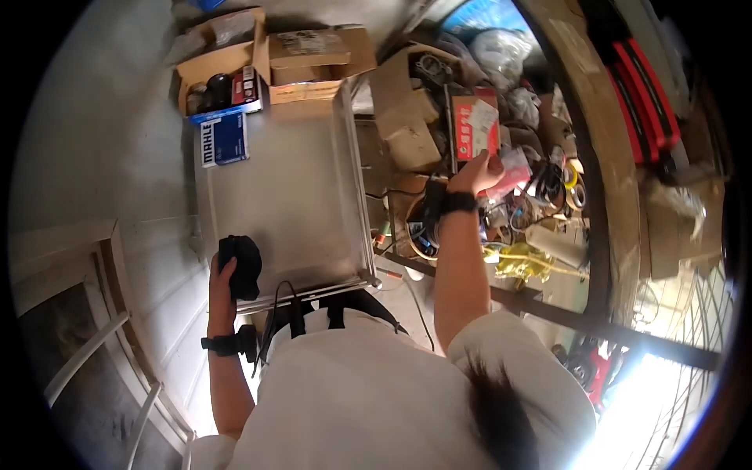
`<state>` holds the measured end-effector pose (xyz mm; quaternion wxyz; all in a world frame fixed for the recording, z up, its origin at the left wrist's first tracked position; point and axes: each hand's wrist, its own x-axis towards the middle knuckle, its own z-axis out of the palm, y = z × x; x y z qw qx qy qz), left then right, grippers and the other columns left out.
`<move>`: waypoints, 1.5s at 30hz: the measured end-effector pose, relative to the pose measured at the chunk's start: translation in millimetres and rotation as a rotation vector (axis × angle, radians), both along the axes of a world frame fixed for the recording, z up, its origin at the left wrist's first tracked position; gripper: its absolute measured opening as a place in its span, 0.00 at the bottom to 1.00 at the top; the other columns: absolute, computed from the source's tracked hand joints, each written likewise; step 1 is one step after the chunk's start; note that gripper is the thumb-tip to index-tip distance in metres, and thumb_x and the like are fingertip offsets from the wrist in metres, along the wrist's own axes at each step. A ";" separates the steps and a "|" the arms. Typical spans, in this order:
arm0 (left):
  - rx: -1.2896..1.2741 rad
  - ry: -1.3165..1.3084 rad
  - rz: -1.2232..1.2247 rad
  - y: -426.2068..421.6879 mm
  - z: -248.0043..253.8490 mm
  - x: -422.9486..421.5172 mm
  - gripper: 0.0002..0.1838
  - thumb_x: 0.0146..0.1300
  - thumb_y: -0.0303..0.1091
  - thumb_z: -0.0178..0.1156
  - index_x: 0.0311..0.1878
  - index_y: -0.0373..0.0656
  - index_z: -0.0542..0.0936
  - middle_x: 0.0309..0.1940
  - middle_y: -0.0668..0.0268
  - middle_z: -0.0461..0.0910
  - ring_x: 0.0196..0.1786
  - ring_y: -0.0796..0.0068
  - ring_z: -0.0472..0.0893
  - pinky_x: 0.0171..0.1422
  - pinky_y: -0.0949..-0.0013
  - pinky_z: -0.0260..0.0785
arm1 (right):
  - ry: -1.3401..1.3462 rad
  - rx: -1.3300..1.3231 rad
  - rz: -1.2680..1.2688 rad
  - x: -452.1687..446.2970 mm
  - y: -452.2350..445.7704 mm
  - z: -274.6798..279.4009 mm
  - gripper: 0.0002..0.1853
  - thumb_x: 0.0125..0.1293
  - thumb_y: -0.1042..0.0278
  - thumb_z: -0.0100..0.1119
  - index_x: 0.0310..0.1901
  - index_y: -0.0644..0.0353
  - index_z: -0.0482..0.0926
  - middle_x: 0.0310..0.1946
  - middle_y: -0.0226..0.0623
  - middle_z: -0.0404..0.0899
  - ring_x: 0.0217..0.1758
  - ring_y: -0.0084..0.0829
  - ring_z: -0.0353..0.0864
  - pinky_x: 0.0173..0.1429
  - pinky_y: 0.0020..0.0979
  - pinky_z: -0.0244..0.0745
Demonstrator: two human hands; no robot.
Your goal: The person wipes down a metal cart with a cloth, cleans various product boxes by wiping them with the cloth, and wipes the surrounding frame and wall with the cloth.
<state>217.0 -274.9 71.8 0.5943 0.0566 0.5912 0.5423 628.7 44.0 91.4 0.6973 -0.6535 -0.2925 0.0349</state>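
At the left, over the near-left part of the metal tabletop (301, 188), my left hand (225, 274) is closed round a black cloth-like item (244, 265). My right hand (479, 172) reaches over the cluttered shelf at the right, touching or just at the lower edge of a red box (475, 133) with a white label. Its fingers look bent, and whether they grip the box is unclear. Beside that hand lies a clear and pink plastic packet (513, 171). A blue MAHLE box (225, 141) rests on the tabletop's far left.
Open cardboard boxes (309, 90) stand at the tabletop's far end. Tape rolls (576, 188), cables and a yellow bag (523, 262) crowd the right shelf. A metal frame bar (627, 337) crosses the lower right. A barred window (70, 345) is at left.
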 end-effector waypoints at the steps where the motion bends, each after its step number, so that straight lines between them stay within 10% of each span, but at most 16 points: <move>1: 0.001 0.016 -0.021 5.2 2.6 0.7 0.23 0.67 0.36 0.57 0.63 0.41 0.69 0.54 0.60 0.77 0.55 0.67 0.79 0.58 0.65 0.74 | -0.101 -0.120 -0.234 17.3 1.0 1.0 0.16 0.57 0.68 0.62 0.43 0.70 0.74 0.38 0.47 0.79 0.42 0.37 0.78 0.46 0.41 0.74; 5: 0.025 0.037 -0.087 17.7 8.1 3.8 0.24 0.66 0.37 0.58 0.63 0.42 0.69 0.54 0.61 0.77 0.56 0.68 0.79 0.58 0.66 0.73 | 0.309 -0.683 -0.616 54.7 -5.5 -7.2 0.42 0.50 0.56 0.71 0.61 0.72 0.60 0.60 0.60 0.67 0.56 0.54 0.75 0.62 0.49 0.72; 8: 0.059 0.064 -0.105 11.5 16.0 4.4 0.24 0.66 0.36 0.58 0.63 0.41 0.69 0.54 0.62 0.76 0.56 0.69 0.78 0.59 0.67 0.72 | 0.624 -0.690 -0.380 71.9 -21.7 -7.1 0.44 0.50 0.52 0.70 0.61 0.72 0.59 0.59 0.61 0.68 0.58 0.55 0.75 0.58 0.49 0.76; 19: -0.012 0.069 -0.018 -20.1 5.6 -1.9 0.23 0.65 0.36 0.59 0.62 0.40 0.70 0.48 0.62 0.79 0.49 0.71 0.80 0.54 0.70 0.74 | 0.365 -0.083 -0.213 25.2 -14.4 2.3 0.29 0.66 0.65 0.54 0.64 0.70 0.59 0.62 0.57 0.68 0.58 0.46 0.75 0.58 0.42 0.73; 21: -0.036 0.082 -0.001 -22.7 -11.9 -3.4 0.24 0.64 0.37 0.60 0.61 0.39 0.70 0.47 0.63 0.79 0.47 0.72 0.80 0.52 0.70 0.74 | 0.363 -0.009 -0.085 -26.1 -17.1 17.1 0.22 0.65 0.65 0.57 0.57 0.66 0.67 0.49 0.48 0.75 0.47 0.40 0.77 0.49 0.40 0.74; 24: -0.072 0.083 0.001 -20.6 -4.5 2.5 0.24 0.64 0.37 0.62 0.61 0.41 0.71 0.45 0.63 0.79 0.46 0.74 0.80 0.50 0.70 0.73 | 0.467 0.110 0.362 -111.4 -22.7 -13.8 0.13 0.67 0.65 0.57 0.49 0.61 0.74 0.39 0.39 0.77 0.40 0.33 0.76 0.45 0.38 0.74; 25: -0.062 0.098 0.008 -20.4 -2.6 5.1 0.24 0.64 0.37 0.62 0.61 0.41 0.71 0.45 0.63 0.79 0.45 0.74 0.80 0.49 0.71 0.73 | 0.397 -0.227 0.576 -152.5 -43.6 12.3 0.08 0.70 0.67 0.54 0.45 0.59 0.77 0.38 0.36 0.77 0.39 0.31 0.75 0.46 0.35 0.73; 28: -0.114 0.081 0.012 -17.6 11.0 9.9 0.24 0.64 0.38 0.63 0.60 0.41 0.71 0.44 0.64 0.79 0.44 0.75 0.79 0.48 0.71 0.73 | -0.156 -0.422 1.456 -220.4 -67.3 -8.7 0.07 0.63 0.72 0.57 0.42 0.64 0.79 0.37 0.36 0.79 0.39 0.28 0.78 0.43 0.31 0.74; 31: -0.100 0.118 0.048 -25.4 8.1 14.8 0.24 0.64 0.37 0.64 0.60 0.41 0.71 0.45 0.63 0.79 0.45 0.75 0.79 0.48 0.71 0.73 | 0.100 -0.992 1.900 -295.8 -61.5 -23.2 0.10 0.61 0.72 0.60 0.43 0.66 0.78 0.41 0.39 0.81 0.41 0.32 0.80 0.47 0.32 0.76; 34: -0.116 0.157 0.086 -38.6 11.8 15.3 0.25 0.64 0.37 0.64 0.61 0.41 0.70 0.47 0.62 0.79 0.47 0.74 0.79 0.51 0.71 0.72 | 0.096 -0.946 2.155 -341.1 -45.6 -62.3 0.11 0.60 0.71 0.62 0.42 0.66 0.76 0.42 0.42 0.81 0.43 0.34 0.82 0.49 0.33 0.78; 40: -0.182 0.174 0.197 -73.2 8.4 9.5 0.25 0.64 0.36 0.63 0.62 0.41 0.70 0.49 0.61 0.78 0.50 0.73 0.77 0.55 0.71 0.70 | 0.672 -0.838 1.849 -357.7 0.6 -107.1 0.11 0.61 0.71 0.62 0.41 0.67 0.73 0.35 0.39 0.80 0.35 0.34 0.84 0.43 0.31 0.82; 43: -0.176 0.122 0.279 -88.1 -4.3 10.6 0.27 0.64 0.34 0.63 0.64 0.40 0.68 0.52 0.61 0.76 0.53 0.72 0.76 0.57 0.71 0.70 | 0.646 -0.857 1.700 -363.5 19.5 -172.2 0.11 0.66 0.70 0.55 0.44 0.68 0.72 0.42 0.52 0.80 0.46 0.42 0.83 0.51 0.39 0.79; 45: -0.178 0.086 0.300 -90.4 -5.6 10.3 0.28 0.65 0.33 0.62 0.65 0.39 0.66 0.54 0.60 0.75 0.54 0.72 0.76 0.58 0.70 0.70 | -0.953 -0.745 1.898 -364.1 32.1 -187.2 0.11 0.66 0.69 0.54 0.46 0.66 0.73 0.41 0.50 0.80 0.46 0.44 0.82 0.51 0.41 0.78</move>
